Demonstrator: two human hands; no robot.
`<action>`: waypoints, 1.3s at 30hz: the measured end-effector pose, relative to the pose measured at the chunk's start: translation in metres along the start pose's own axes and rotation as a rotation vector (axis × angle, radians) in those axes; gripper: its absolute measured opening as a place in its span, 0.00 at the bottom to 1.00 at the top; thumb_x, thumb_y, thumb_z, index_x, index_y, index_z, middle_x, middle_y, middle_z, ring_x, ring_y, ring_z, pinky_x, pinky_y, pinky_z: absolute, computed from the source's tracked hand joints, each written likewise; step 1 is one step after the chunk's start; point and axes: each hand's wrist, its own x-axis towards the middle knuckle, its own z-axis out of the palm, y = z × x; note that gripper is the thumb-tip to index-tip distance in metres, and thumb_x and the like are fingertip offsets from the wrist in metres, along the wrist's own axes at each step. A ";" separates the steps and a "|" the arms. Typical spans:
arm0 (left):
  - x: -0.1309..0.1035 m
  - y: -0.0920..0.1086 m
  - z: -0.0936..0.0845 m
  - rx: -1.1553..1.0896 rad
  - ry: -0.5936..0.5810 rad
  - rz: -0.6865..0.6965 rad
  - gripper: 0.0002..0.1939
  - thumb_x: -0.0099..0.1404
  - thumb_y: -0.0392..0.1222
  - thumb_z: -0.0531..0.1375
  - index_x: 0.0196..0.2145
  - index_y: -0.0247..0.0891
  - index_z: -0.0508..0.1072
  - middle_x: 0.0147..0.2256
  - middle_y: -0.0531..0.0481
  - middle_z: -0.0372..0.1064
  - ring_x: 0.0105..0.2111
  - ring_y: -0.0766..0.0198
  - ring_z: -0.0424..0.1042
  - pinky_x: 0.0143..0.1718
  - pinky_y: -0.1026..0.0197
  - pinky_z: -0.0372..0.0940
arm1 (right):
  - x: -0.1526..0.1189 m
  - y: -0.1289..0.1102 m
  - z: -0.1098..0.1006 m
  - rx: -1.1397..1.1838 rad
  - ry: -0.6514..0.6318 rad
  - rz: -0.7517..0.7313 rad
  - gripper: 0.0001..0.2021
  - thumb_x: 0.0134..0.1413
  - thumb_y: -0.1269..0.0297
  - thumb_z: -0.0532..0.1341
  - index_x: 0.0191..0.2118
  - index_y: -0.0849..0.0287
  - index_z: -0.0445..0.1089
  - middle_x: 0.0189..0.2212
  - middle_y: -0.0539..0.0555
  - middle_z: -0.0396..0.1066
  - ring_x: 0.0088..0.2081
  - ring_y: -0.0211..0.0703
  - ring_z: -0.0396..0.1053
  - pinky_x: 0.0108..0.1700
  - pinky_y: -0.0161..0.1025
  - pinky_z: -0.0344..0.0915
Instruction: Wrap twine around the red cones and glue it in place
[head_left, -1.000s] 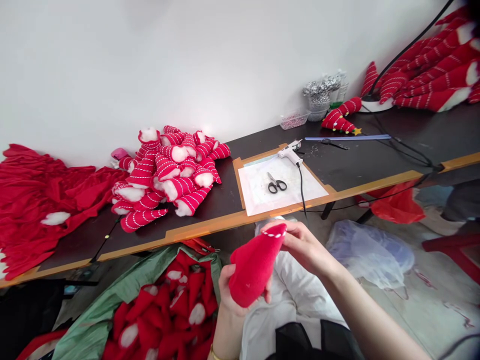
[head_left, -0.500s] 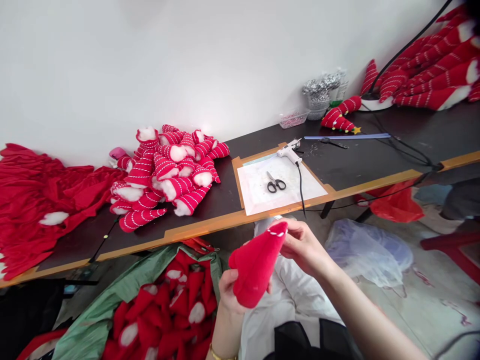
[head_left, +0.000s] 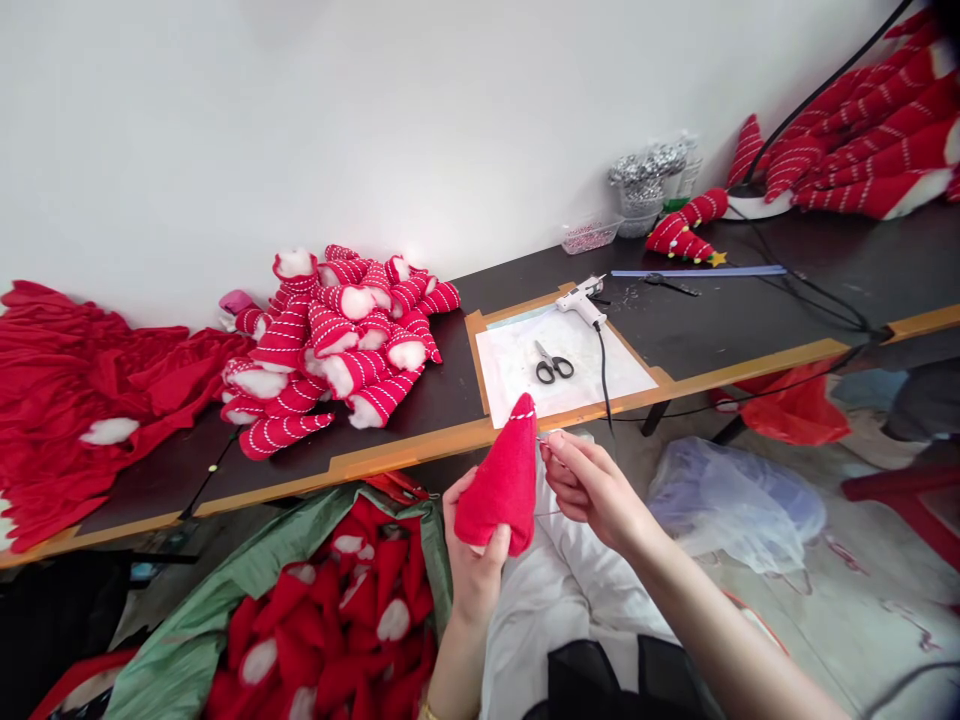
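Note:
A stuffed red felt cone point(head_left: 501, 490) stands tip up above my lap, with a short row of white stitches near its tip. My left hand point(head_left: 480, 565) is closed around its wide lower end, the thumb pressed on the front. Just right of the tip, my right hand point(head_left: 592, 487) pinches what looks like a thin needle with thread; its exact form is too small to make out. A fine strand point(head_left: 549, 514) runs below the right fingers toward the cone's side.
Scissors point(head_left: 554, 364) and a white glue gun point(head_left: 581, 302) lie on a white sheet point(head_left: 517, 390) on the dark table. A pile of white-striped red cones point(head_left: 337, 340) sits left of it. Below, a green sack point(head_left: 277, 570) holds plain red pieces.
The cone has turned more upright and its tip has swung left. My right hand has let go of the tip and now pinches beside it. My left thumb has come round to the front.

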 end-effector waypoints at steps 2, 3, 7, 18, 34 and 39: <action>-0.001 0.000 0.000 0.144 0.003 0.128 0.28 0.55 0.46 0.70 0.53 0.41 0.70 0.57 0.41 0.67 0.56 0.47 0.69 0.59 0.47 0.64 | 0.001 0.002 0.001 -0.034 -0.003 -0.036 0.22 0.56 0.42 0.66 0.29 0.54 0.60 0.19 0.40 0.43 0.18 0.30 0.37 0.15 0.28 0.41; -0.001 0.000 0.001 0.191 -0.007 0.187 0.27 0.56 0.45 0.70 0.52 0.42 0.70 0.57 0.41 0.66 0.56 0.47 0.69 0.58 0.47 0.65 | 0.001 0.003 0.002 -0.060 0.001 -0.064 0.22 0.56 0.42 0.65 0.29 0.54 0.60 0.19 0.40 0.45 0.18 0.31 0.38 0.15 0.29 0.42; 0.000 -0.004 0.003 0.303 -0.015 0.398 0.27 0.58 0.39 0.69 0.54 0.46 0.68 0.55 0.42 0.65 0.54 0.49 0.70 0.53 0.48 0.68 | 0.001 0.010 0.004 -0.220 0.047 -0.172 0.20 0.60 0.41 0.62 0.31 0.53 0.62 0.18 0.41 0.50 0.16 0.34 0.44 0.16 0.32 0.47; 0.004 -0.016 0.006 0.819 0.032 0.970 0.27 0.60 0.26 0.67 0.51 0.53 0.76 0.51 0.46 0.63 0.54 0.50 0.68 0.52 0.47 0.71 | 0.006 0.027 0.003 -0.664 0.163 -0.413 0.16 0.57 0.48 0.68 0.39 0.55 0.67 0.31 0.51 0.69 0.22 0.37 0.59 0.22 0.36 0.54; 0.060 0.038 -0.015 -0.278 -0.534 -0.732 0.36 0.65 0.70 0.56 0.54 0.37 0.72 0.43 0.39 0.76 0.32 0.53 0.78 0.29 0.53 0.74 | 0.001 -0.007 -0.025 -1.480 -0.338 -1.142 0.04 0.71 0.67 0.57 0.45 0.58 0.68 0.54 0.63 0.75 0.39 0.45 0.79 0.25 0.35 0.68; 0.067 0.045 -0.005 -0.278 -0.551 -0.831 0.20 0.66 0.54 0.65 0.50 0.40 0.76 0.36 0.45 0.78 0.28 0.57 0.78 0.28 0.56 0.75 | -0.002 -0.006 -0.012 -1.574 -0.420 -1.141 0.09 0.71 0.74 0.53 0.42 0.59 0.70 0.55 0.60 0.75 0.38 0.43 0.78 0.27 0.36 0.69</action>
